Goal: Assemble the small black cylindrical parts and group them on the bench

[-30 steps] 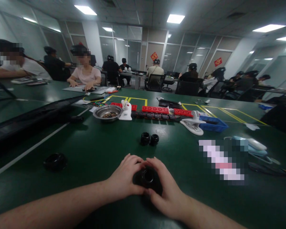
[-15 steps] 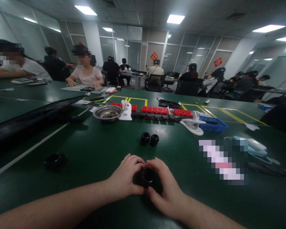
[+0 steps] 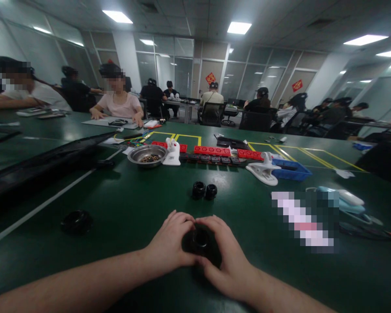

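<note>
Between my two hands is a black, glossy ring-shaped part (image 3: 201, 239), its round opening facing up toward me. My left hand (image 3: 172, 241) curves round its left side, fingers bent and thumb in front. My right hand (image 3: 230, 256) curls round the right side, and its fingertips and thumb meet those of the left hand. The exact contact on the part is hard to see in the dark gap. Ahead, two smaller black ring-shaped parts (image 3: 204, 191) stand side by side. Another black ring-shaped part (image 3: 77, 222) lies to the left.
Farther back are a metal bowl (image 3: 147, 164) of small pieces, red strips (image 3: 211, 150), white clamp-like stands (image 3: 172, 153) and a blue tray (image 3: 291, 173). A long black panel (image 3: 45, 158) lies left. A light-blue device (image 3: 342, 201) with cables is right. Co-workers sit beyond the green table (image 3: 133, 200).
My hands stay around the black ring-shaped part, which has shifted very slightly left. My right fingers and thumb have moved a little left too.
</note>
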The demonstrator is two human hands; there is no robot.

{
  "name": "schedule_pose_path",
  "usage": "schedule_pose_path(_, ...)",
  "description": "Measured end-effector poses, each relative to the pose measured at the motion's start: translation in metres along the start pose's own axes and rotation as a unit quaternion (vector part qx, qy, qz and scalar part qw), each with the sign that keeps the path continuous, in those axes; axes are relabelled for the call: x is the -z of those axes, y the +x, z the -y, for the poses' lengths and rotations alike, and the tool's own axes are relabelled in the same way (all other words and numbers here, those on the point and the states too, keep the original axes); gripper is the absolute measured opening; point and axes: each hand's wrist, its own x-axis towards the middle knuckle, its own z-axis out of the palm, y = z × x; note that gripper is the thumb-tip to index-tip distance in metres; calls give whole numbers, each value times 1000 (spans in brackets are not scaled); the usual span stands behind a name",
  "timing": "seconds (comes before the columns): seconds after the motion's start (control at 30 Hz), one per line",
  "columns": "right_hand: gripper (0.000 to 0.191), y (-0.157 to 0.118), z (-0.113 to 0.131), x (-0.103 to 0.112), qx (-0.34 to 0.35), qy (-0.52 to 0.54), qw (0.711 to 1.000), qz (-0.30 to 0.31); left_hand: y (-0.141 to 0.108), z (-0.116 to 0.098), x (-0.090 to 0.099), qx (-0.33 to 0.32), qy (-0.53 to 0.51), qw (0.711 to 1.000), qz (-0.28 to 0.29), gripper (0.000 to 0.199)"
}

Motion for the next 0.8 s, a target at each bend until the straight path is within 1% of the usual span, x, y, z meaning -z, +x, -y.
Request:
schedule_pose_path(0.07, 52, 0, 0, 0, -26, -8, 1000, -3, 0, -2, 0, 10, 11, 1000, -11, 44)
schedule_pose_path(0.13, 46, -1, -2, -2, -58, -19, 998, -2, -1, -3, 1, 18, 16, 1000, -18, 51)
schedule_pose_path(0.2, 44, -2, -5, -3, -69, -19, 997, -3, -1, -3, 2, 22, 11, 1000, -15, 58)
schedule_pose_path(0.27, 46, -2, -7, -2, -63, -4, 998, -2, -1, -1, 3, 11, 5, 1000, 5, 61)
schedule_pose_path(0.37, 47, -2, -7, 0, -46, 29, 999, 8, 0, 2, 3, -12, -1, 999, 39, 55)
schedule_pose_path(0.43, 49, -2, -6, 1, -28, 42, 999, 16, 0, 4, 3, -15, -2, 999, 38, 53)
schedule_pose_path(0.53, 54, -2, -4, 1, -15, 24, 1000, 4, 0, 5, 1, -11, -2, 1000, 25, 49)
schedule_pose_path(0.6, 58, -1, -4, -1, -31, -2, 999, -4, 0, 5, 0, -9, -2, 1000, 21, 47)
schedule_pose_path(0.7, 55, -2, -6, -3, -68, -19, 997, 2, 0, 5, -1, -12, 0, 1000, 20, 47)
schedule_pose_path(0.73, 54, -2, -6, -3, -68, -15, 998, 5, 0, 5, -1, -13, 2, 1000, 20, 47)
schedule_pose_path(0.8, 55, -2, -6, -2, -42, 0, 999, 12, 1, 5, -1, -12, 5, 1000, 22, 50)
